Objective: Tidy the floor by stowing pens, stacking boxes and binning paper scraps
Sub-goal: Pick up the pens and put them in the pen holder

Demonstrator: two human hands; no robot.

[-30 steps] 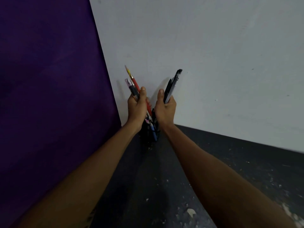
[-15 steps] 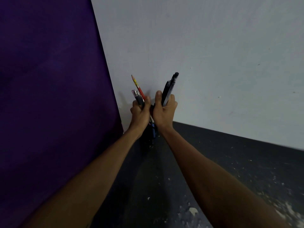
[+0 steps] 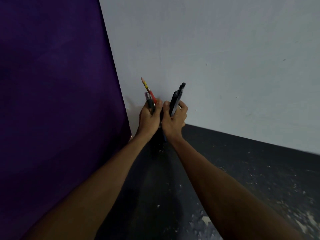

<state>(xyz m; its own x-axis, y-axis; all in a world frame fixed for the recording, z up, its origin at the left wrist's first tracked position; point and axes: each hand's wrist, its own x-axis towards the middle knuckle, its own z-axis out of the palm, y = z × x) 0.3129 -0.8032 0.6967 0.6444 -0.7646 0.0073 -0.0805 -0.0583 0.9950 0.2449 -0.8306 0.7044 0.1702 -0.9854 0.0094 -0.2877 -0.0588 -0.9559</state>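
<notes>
My left hand [image 3: 149, 117] grips a small bundle of pens, among them a red and yellow pencil [image 3: 148, 90] and a dark pen with a pale cap [image 3: 149, 100], their tips pointing up. My right hand [image 3: 174, 119] grips a bundle of black pens [image 3: 176, 98] that also stand upward. The two hands touch each other low in the corner of the room. A dark shape [image 3: 158, 137], perhaps a pen holder, sits between and below the wrists, mostly hidden. The pens' lower ends are hidden behind the hands.
A purple cloth [image 3: 57, 101] hangs along the left side. A pale wall [image 3: 225, 58] rises straight ahead. The floor [image 3: 242, 170] is black with white specks, and a pale paper scrap [image 3: 205, 219] lies on it near my right forearm.
Both hands have come closer together and a little lower, so the two pen bundles stand more upright and nearer each other.
</notes>
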